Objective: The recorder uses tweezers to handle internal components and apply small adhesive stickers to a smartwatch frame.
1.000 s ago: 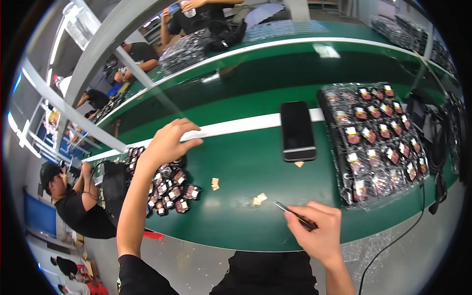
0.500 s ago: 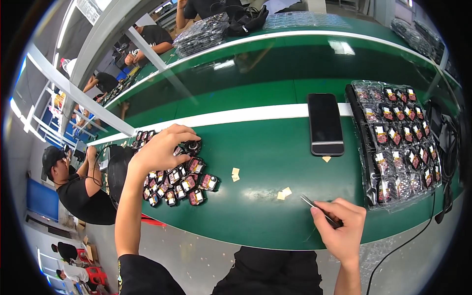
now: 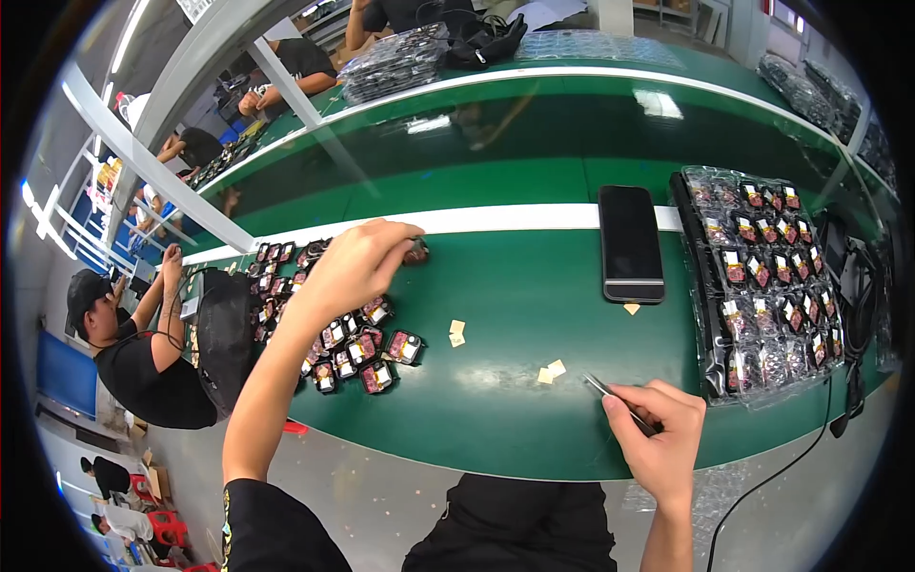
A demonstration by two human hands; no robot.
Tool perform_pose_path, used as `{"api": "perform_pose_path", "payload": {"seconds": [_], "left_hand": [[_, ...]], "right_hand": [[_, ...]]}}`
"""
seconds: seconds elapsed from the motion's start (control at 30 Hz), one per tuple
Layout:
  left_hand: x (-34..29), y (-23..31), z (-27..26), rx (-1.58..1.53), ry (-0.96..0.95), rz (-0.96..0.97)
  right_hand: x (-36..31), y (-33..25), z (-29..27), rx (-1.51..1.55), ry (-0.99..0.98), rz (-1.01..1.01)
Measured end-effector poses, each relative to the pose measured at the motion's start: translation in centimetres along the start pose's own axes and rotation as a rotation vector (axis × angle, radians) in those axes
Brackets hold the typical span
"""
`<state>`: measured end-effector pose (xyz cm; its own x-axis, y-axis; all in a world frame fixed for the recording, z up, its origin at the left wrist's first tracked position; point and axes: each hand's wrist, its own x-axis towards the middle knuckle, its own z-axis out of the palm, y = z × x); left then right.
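My left hand (image 3: 357, 267) is over the right edge of a pile of small black squarish units (image 3: 362, 348) with white and dark red faces. Its fingers pinch one small black unit (image 3: 416, 252), partly hidden behind the fingertips. My right hand (image 3: 662, 429) is closed round metal tweezers (image 3: 610, 393) above the front of the green table. Their tips point left, close to a pair of small cream paper pieces (image 3: 550, 372). Another cream pair (image 3: 457, 333) lies between the pile and the tweezers.
At the right stands a clear plastic tray (image 3: 762, 286) filled with rows of similar units. A black phone (image 3: 631, 243) lies left of it, with black cables (image 3: 863, 315) beyond. A co-worker (image 3: 143, 353) sits at the left beside a black bag (image 3: 224, 329). A low white ledge (image 3: 515, 219) crosses the table (image 3: 496, 419).
My left hand has moved right and slightly away from me, off the pile, with a black unit in its fingers. My right hand and the tweezers have hardly moved.
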<state>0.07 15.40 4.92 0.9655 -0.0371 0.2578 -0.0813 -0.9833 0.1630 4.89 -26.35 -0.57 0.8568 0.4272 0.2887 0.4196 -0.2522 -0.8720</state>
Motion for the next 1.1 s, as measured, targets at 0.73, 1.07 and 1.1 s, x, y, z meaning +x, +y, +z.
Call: {"api": "perform_pose_path", "payload": {"seconds": [0.73,1.07,1.1], "left_hand": [[0.8,11.4,6.5,-0.436,-0.144,0.334],[-0.1,13.1,6.7,-0.646,-0.208,0.283],[-0.1,13.5,6.6,-0.637,-0.226,0.295]], "right_hand": [[0.3,0.6,-0.1,0.016,-0.011,-0.012],[0.2,1.1,-0.1,0.065,-0.01,-0.038],[0.1,1.2,-0.1,0.095,-0.01,-0.046]]}}
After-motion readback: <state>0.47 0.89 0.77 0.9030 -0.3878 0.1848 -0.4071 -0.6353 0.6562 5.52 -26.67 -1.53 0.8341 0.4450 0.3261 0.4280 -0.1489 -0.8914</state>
